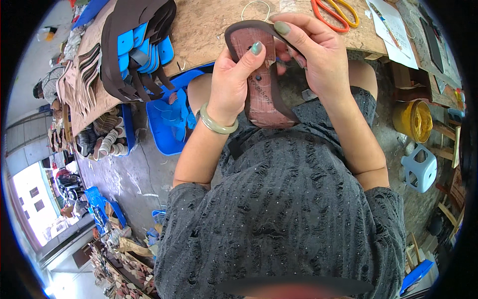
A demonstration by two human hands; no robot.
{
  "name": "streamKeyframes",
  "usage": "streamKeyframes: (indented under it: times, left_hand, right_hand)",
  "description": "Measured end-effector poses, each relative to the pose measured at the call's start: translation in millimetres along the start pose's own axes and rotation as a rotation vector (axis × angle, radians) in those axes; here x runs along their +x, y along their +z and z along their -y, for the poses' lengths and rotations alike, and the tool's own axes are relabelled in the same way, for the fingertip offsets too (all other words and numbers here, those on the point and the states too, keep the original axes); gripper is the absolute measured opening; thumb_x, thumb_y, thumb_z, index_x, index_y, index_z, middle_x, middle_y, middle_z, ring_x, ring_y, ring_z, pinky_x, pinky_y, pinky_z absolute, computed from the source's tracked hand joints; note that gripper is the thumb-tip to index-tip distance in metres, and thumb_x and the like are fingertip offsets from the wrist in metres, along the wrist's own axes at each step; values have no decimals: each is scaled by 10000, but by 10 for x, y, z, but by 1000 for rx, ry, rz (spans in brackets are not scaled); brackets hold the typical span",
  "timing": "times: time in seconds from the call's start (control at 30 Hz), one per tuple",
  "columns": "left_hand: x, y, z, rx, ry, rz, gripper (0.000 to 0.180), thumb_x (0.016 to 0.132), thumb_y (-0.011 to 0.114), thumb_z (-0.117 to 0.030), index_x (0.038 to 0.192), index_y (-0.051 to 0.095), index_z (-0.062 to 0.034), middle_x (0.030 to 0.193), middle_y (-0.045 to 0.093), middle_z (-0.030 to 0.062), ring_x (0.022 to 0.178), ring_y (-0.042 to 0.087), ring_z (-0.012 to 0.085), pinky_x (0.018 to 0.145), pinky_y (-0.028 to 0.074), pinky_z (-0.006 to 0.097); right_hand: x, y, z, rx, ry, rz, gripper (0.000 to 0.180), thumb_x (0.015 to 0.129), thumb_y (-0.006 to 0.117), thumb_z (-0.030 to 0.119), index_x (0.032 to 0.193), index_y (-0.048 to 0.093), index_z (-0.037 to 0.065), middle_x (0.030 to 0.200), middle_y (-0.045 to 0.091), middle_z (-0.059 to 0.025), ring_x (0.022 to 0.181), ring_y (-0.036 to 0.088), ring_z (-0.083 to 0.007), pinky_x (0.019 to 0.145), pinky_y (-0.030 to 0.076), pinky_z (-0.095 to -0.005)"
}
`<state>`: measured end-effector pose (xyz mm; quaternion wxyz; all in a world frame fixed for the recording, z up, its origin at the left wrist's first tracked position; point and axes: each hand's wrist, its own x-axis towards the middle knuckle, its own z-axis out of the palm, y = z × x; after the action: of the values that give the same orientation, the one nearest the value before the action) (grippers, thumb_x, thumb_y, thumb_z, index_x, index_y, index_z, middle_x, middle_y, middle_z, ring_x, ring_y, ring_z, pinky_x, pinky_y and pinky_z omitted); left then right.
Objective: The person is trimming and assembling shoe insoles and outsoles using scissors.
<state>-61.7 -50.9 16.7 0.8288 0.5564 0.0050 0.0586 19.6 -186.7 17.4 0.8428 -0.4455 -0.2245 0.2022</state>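
A reddish-brown shoe insole [260,97] is held upright above my lap, at the table's near edge. My left hand [229,87] grips its left side, thumb flat on the face and the other fingers behind it. A dark brown strip [284,102] runs along the insole's top and right edges. My right hand [318,55] pinches this strip at the upper right edge between thumb and fingers; some fingertips are hidden behind it. A stack of dark brown pieces with blue tabs [119,74] lies on the table to the left.
The wooden table [209,25] carries pale insole-shaped pieces [79,84], orange and yellow looped handles [334,17], and paper [393,37] with a pen. Below stand a blue bin [162,137] with blue scraps, a yellow bucket [406,122] and a light-blue stool [419,167].
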Motion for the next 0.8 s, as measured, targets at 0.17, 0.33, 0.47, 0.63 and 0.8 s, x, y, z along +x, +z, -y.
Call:
streamKeyframes:
  times: [0.17,0.33,0.47,0.63,0.8]
  left_hand:
    - [-15,-28,37,-107,156,-123,272,959,523,-199,1116,557,21,1020,650,108,913,640,194,800,533,327]
    - [11,52,-18,-135,177,-92,308,968,502,-224,1117,567,38,1075,640,147,965,631,209,829,525,333]
    - [8,34,26,-53,213,-87,412,990,426,-282,1164,532,76,1162,588,218,964,625,245,834,527,347]
    - [-8,5,41,-33,234,-59,396,993,421,-287,1127,549,63,1152,590,231,934,627,242,781,543,354]
    - [-31,5,49,-20,222,-57,392,995,418,-299,1091,569,49,1143,596,230,925,627,239,767,542,348]
  right_hand:
    - [-97,78,-71,-248,-54,-85,181,881,651,146,1016,703,38,872,681,-5,668,553,-12,556,450,-157]
    - [-174,139,-94,-246,-42,-98,175,873,659,139,1017,713,57,805,668,18,643,532,4,529,413,-143]
    - [-231,154,-119,-267,45,-127,173,859,675,147,1002,719,60,709,632,35,577,502,4,504,390,-144]
    - [-261,141,-112,-271,98,-125,178,855,679,154,999,719,57,680,614,36,545,483,-2,488,378,-149]
    - [-267,143,-115,-264,147,-122,212,861,676,178,1025,710,47,660,595,42,541,474,-4,482,370,-153]
